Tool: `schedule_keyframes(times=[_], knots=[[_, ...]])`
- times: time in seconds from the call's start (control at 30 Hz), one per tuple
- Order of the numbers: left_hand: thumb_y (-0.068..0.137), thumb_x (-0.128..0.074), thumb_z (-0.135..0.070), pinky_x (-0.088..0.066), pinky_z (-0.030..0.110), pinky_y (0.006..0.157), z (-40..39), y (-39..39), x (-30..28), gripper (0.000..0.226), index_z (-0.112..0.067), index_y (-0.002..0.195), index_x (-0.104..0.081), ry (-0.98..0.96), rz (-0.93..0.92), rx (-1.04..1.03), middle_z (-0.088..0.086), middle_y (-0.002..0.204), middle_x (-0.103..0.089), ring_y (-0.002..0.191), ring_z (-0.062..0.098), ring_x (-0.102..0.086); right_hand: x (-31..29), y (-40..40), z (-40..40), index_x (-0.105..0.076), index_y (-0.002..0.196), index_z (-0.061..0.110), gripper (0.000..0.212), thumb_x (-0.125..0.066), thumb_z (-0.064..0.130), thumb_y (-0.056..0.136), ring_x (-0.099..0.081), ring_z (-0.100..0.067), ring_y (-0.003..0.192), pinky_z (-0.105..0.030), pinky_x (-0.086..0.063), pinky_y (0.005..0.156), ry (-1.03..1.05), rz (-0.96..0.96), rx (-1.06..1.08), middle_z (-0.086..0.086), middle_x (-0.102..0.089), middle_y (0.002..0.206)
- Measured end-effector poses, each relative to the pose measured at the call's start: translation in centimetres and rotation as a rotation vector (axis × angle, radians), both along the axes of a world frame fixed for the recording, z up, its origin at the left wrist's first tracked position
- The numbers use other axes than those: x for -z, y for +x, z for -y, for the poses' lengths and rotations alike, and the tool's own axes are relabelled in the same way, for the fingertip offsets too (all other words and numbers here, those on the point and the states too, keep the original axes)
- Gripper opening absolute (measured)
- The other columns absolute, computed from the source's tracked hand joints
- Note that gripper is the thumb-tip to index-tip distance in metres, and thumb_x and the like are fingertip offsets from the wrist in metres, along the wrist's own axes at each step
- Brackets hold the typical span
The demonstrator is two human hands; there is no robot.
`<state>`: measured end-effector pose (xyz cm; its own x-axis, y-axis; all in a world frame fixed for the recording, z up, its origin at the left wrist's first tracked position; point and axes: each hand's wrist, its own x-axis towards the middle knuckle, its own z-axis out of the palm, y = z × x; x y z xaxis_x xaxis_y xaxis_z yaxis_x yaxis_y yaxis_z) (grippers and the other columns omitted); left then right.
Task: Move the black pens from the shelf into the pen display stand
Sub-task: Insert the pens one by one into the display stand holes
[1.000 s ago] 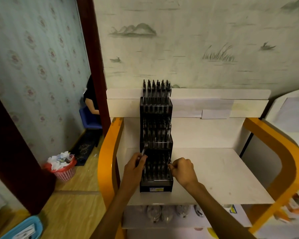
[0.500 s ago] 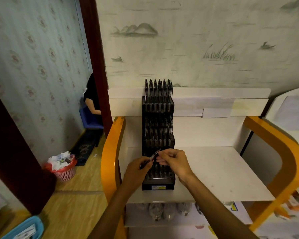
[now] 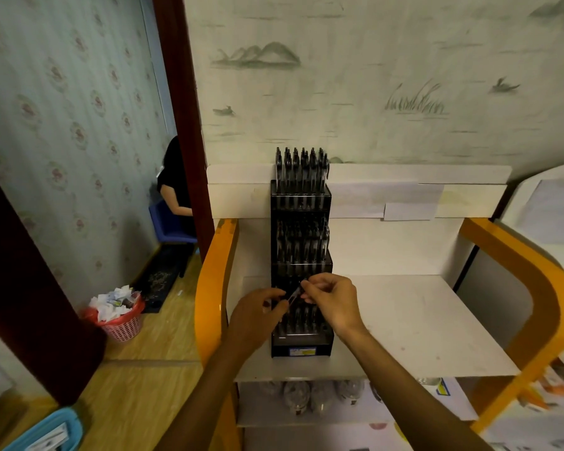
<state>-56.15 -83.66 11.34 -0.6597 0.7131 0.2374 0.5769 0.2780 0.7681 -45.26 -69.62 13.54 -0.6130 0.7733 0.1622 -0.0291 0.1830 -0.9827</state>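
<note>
- Both sets of fingertips now pinched on one black pen, tilted, just above the stand's bottom tier; a second ago only the left hand had it, right hand lower by the front row.
- Looks like a hand-off or re-aim before slotting; pen not yet seated.
- Pen: thin, glossy, dark barrel.
- Pen display stand: black plastic, three stepped tiers, upper two packed with upright pens, bottom partly filled.
- Shelf: matte white board, faint marks, curved glossy orange side frames.
</note>
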Motion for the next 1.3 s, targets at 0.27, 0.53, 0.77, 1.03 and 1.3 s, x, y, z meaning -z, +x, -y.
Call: schedule_keyframes(times=[0.27,0.53,0.77,1.03,1.3], knots=[[0.100,-0.053,-0.035,-0.045,0.039,0.101,0.8,-1.1,-1.1,0.040,-0.025,0.139,-0.055,-0.151,-0.371,-0.027,-0.002,0.138,-0.055,0.123,0.016,-0.053,1.4,-1.0,0.7,-0.076,0.088,0.013,0.007,-0.077,0.019,0.086,-0.066,-0.006,0.071,-0.009,-0.050,0.070,0.482,0.154,0.023,0.006,-0.069,0.071],[0.099,-0.055,-0.030,-0.043,0.035,0.104,1.0,-1.4,-1.5,0.038,-0.026,0.137,-0.056,-0.127,-0.427,-0.056,-0.003,0.137,-0.056,0.124,0.014,-0.052,2.3,-2.1,1.4,-0.075,0.088,0.013,0.008,-0.072,0.020,0.090,-0.066,-0.007,0.073,-0.009,-0.049,0.071,0.605,0.225,-0.047,0.002,-0.072,0.077],[0.098,-0.058,-0.025,-0.047,0.035,0.098,1.3,-1.6,-1.9,0.033,-0.023,0.131,-0.060,-0.080,-0.389,-0.070,-0.001,0.131,-0.060,0.116,0.016,-0.057,4.6,-2.6,1.9,-0.071,0.076,0.003,0.027,-0.065,0.022,0.095,-0.063,-0.017,0.064,-0.030,-0.051,0.067,0.640,0.447,-0.141,-0.011,-0.068,0.069],[0.100,-0.054,-0.029,-0.047,0.039,0.098,-0.1,-0.2,-2.7,0.032,-0.024,0.131,-0.059,-0.076,-0.371,-0.041,-0.001,0.130,-0.059,0.116,0.017,-0.056,3.3,0.0,1.5,-0.074,0.099,0.016,0.013,-0.065,0.024,0.093,-0.067,-0.014,0.081,-0.024,-0.051,0.074,0.687,0.494,-0.120,0.002,-0.075,0.091],[0.100,-0.053,-0.034,-0.038,0.039,0.110,-4.9,4.4,-3.3,0.040,-0.029,0.140,-0.054,-0.081,-0.363,0.116,-0.006,0.144,-0.051,0.129,0.015,-0.048,1.4,7.6,-3.3,-0.066,0.124,0.022,0.032,-0.061,0.033,0.094,-0.066,-0.016,0.104,-0.027,-0.051,0.088,0.688,0.550,0.050,0.001,-0.069,0.122]])
